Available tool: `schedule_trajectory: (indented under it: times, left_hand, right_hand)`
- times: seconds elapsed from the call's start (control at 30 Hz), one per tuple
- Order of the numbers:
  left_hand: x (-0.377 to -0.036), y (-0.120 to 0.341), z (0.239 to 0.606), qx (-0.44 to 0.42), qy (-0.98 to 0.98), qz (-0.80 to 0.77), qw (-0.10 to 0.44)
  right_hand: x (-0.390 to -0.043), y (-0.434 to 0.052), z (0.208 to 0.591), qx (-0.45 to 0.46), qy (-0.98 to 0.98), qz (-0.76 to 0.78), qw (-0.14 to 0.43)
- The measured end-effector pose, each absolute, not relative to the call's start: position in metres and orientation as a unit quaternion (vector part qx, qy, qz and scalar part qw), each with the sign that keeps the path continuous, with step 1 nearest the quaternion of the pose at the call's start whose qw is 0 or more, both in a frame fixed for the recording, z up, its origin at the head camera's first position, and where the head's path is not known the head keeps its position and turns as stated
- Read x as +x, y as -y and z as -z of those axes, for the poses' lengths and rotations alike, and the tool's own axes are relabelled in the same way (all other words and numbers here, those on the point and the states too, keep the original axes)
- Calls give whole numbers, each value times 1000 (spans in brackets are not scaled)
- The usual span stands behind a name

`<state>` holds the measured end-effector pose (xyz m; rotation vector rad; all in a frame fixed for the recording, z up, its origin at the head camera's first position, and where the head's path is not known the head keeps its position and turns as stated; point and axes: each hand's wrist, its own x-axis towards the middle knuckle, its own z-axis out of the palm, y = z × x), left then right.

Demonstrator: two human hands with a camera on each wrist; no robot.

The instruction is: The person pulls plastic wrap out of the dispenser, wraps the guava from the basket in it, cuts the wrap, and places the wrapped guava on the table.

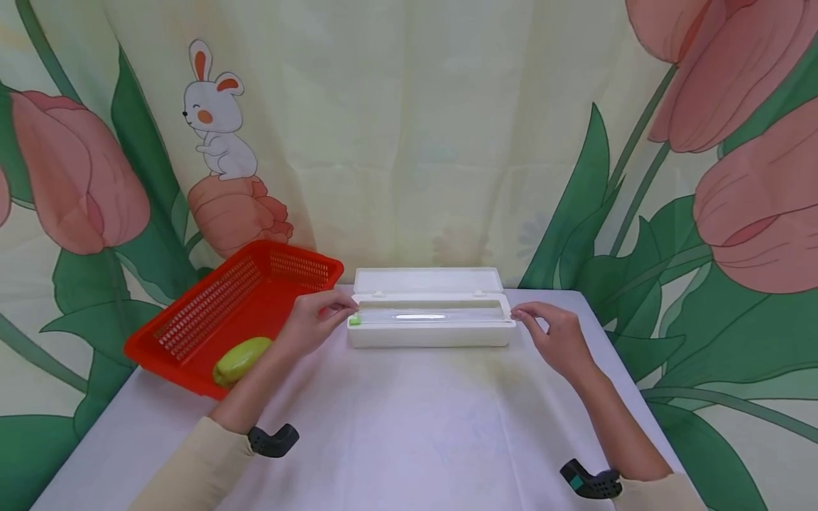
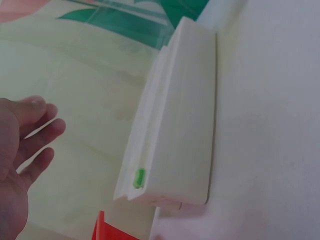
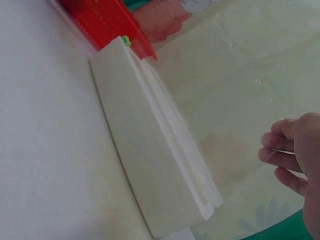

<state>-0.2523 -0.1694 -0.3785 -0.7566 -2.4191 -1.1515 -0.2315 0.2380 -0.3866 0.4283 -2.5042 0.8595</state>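
Cling-film dispenser (image 1: 429, 323), a long white box with its lid tipped open toward the curtain, is lying crosswise between the two hands. The left hand (image 1: 314, 321) is hovering at the box's left end with fingers loosely spread and gripping nothing, its fingertips just beside the small green slider (image 1: 355, 321); whether they are touching is hard to tell. The right hand (image 1: 554, 333) is waiting at the right end, likewise relaxed and empty, fingertips near the corner. Judging by this, steadying both ends evenly before pressing or lifting would be keeping the light box from skidding on the white tablecloth (image 1: 409, 426). Beyond the left hand, a red basket (image 1: 211, 312) is holding a yellow-green fruit (image 1: 241, 359).
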Motion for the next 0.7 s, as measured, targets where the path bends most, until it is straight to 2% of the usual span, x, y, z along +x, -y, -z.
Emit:
schedule_trajectory:
  times: [0.7]
  left_hand:
    - [-243, 173, 377, -261, 851, 417, 185]
  right_hand:
    - [-219, -235, 378, 183, 905, -270, 272]
